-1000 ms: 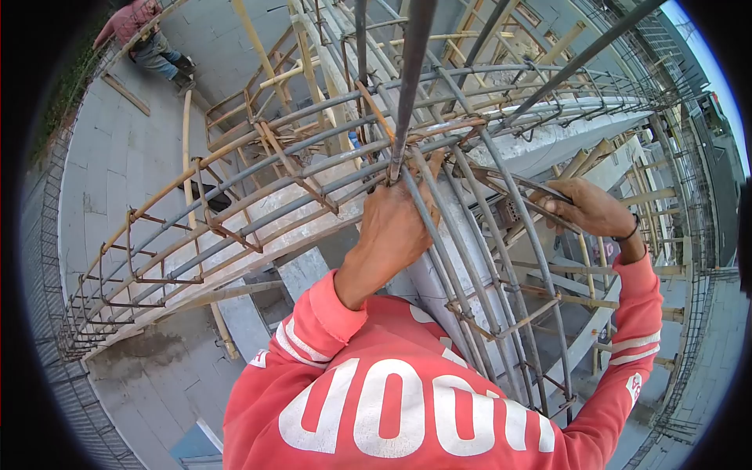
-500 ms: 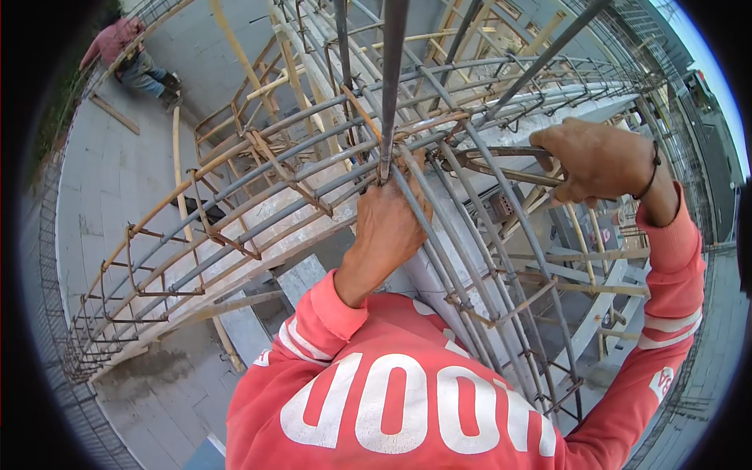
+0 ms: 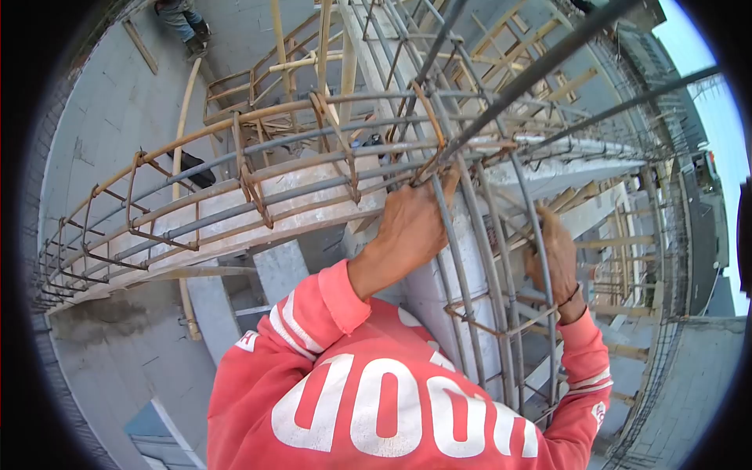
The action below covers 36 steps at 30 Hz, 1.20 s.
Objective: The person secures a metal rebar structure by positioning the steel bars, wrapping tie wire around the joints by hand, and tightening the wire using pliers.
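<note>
My left hand [image 3: 411, 223] is closed at the junction of the steel bars, its fingers wrapped on the rebar beside a rusty bent stirrup [image 3: 429, 117]. The fingertips are partly hidden by bars. Lower on the right, my right hand [image 3: 556, 254] is closed behind a long bar of the near rebar cage [image 3: 501, 313]. Pincers were plain in this hand a moment earlier; now bars and fingers hide most of the tool. A dark upright bar [image 3: 540, 74] rises from the junction. Another rebar cage [image 3: 211, 188] with square stirrups runs left.
Pale concrete beams [image 3: 305, 196] lie under the cages. Timber props [image 3: 623, 266] stand below on the right. Wooden formwork [image 3: 501, 39] is at the back. A person's legs [image 3: 188, 27] show at upper left on a grey block surface. A dark object [image 3: 196, 170] lies there.
My right hand has come down and inward, from above the cage to behind its bars. My left hand stays at the junction. The view has shifted, and the other person is now partly out of frame.
</note>
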Each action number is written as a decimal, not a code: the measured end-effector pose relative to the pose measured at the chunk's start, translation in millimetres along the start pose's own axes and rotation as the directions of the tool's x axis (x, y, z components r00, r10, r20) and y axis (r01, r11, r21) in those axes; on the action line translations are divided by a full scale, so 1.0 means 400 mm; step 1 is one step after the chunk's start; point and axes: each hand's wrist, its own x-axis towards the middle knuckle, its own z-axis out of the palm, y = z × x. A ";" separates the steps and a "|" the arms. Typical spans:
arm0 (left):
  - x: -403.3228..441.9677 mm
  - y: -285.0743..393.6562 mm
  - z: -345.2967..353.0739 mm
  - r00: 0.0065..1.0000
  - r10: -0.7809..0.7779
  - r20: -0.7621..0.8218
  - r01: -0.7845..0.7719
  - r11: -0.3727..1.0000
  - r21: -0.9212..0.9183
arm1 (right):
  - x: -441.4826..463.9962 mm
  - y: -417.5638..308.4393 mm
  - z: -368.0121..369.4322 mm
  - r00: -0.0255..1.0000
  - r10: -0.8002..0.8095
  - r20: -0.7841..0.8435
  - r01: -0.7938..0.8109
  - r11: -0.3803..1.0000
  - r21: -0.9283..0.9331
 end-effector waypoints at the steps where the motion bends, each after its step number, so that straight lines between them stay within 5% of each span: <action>1: -0.006 0.001 0.001 1.000 0.002 0.028 -0.002 1.000 0.001 | -0.009 -0.006 0.013 0.953 -0.157 -0.260 0.087 0.961 -0.264; 6: 0.003 0.000 0.004 1.000 0.003 -0.005 -0.003 1.000 0.028 | -0.003 -0.021 0.003 0.950 -0.179 -0.256 0.036 0.876 -0.480; 10: 0.009 0.012 -0.016 0.992 -0.053 0.111 0.051 0.999 0.013 | 0.009 -0.047 0.007 0.934 -0.144 -0.328 -0.055 0.848 -0.527; 17: 0.009 0.011 -0.010 0.996 -0.038 0.078 0.037 0.999 0.016 | 0.009 -0.040 0.023 0.931 -0.138 -0.337 -0.068 0.843 -0.533; 19: 0.011 0.012 -0.009 0.997 -0.028 0.066 0.027 1.000 0.006 | 0.008 -0.023 0.019 0.997 0.059 -0.048 -0.073 0.921 -0.383; 20: 0.010 0.010 -0.008 0.999 -0.006 0.050 0.005 1.000 0.016 | 0.015 0.001 0.021 0.993 -0.058 -0.098 0.019 0.933 -0.359; 25: 0.001 0.013 -0.021 0.999 -0.014 0.051 0.012 0.999 0.049 | 0.048 0.036 0.003 0.993 -0.111 -0.038 0.103 0.979 -0.175; 31: -0.050 0.043 -0.113 0.961 -0.085 0.262 0.088 0.996 0.000 | 0.039 0.028 0.017 0.997 -0.069 -0.037 0.064 0.989 -0.131; 33: -0.072 0.042 -0.141 0.983 -0.019 0.180 0.030 0.998 -0.060 | 0.043 0.025 0.008 0.997 -0.065 -0.037 0.060 0.991 -0.123; 36: -0.093 0.033 -0.154 0.910 -0.153 -0.386 -0.018 0.914 -0.406 | 0.046 0.033 0.011 0.997 -0.064 -0.032 0.060 0.991 -0.121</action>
